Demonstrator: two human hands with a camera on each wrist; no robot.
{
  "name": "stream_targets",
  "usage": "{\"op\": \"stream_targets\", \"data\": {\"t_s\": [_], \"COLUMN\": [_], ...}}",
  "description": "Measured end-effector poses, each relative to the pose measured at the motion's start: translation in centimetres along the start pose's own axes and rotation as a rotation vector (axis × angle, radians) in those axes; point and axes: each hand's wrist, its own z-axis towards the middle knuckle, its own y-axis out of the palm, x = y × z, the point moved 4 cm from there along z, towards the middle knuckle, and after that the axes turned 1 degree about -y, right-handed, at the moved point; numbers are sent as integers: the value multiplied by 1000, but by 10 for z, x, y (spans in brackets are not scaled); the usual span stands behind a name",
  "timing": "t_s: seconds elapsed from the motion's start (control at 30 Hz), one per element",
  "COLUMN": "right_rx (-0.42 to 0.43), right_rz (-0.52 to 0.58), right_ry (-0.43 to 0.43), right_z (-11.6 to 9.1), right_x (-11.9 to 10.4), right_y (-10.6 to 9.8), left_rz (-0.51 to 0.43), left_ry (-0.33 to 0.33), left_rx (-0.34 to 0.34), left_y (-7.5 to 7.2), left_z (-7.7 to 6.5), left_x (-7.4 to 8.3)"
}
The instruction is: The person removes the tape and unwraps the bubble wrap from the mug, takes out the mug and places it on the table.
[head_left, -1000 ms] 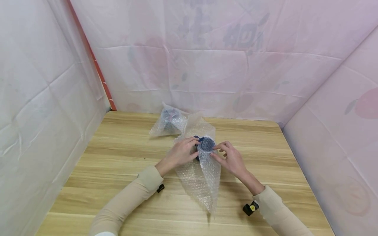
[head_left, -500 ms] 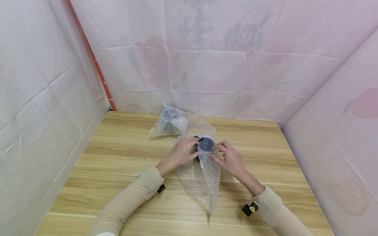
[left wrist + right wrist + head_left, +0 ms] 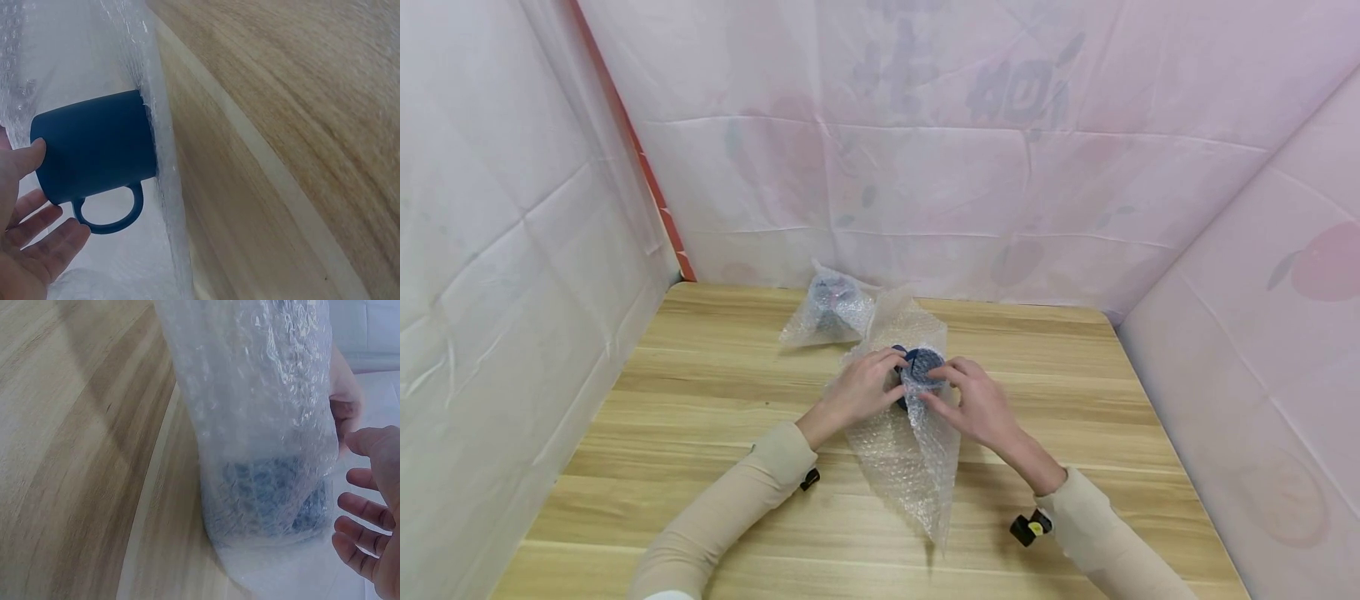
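Observation:
A dark blue mug [image 3: 94,150] with its handle showing stands on a sheet of bubble wrap [image 3: 887,454] near the table's middle. In the head view, part of the wrap is folded across the mug's round end. My left hand [image 3: 867,385] holds the mug from the left, thumb at its edge and fingers beside the handle in the left wrist view. From the right, my right hand [image 3: 981,404] reaches over the wrapped end with spread, slightly bent fingers. The right wrist view shows the mug blurred through the bubble wrap, with that hand's fingers beside it.
Behind the sheet, a bubble-wrapped bundle [image 3: 833,302] sits near the far edge of the wooden table [image 3: 700,400]. Pale printed cloth [image 3: 925,183] hangs at the back and both sides. Small black wrist cameras [image 3: 1030,527] sit by the sleeve cuffs.
My right hand has shifted slightly left, its fingertips now farther over the mug's wrapped end. The left hand and the mug have stayed in place.

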Motion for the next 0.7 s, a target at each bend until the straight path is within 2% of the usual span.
{"op": "stream_targets", "data": {"t_s": [0.37,0.7], "right_rx": [-72,-86], "right_rz": [-132,-206], "right_ry": [-10,-17], "right_z": [7,9], "right_x": [-12,-17], "right_y": [8,15], "left_rz": [-15,-21], "left_ry": [-3,-20], "left_rx": [1,-8], "left_y": [0,2], "left_z": [0,0], "left_x": [0,-1]}}
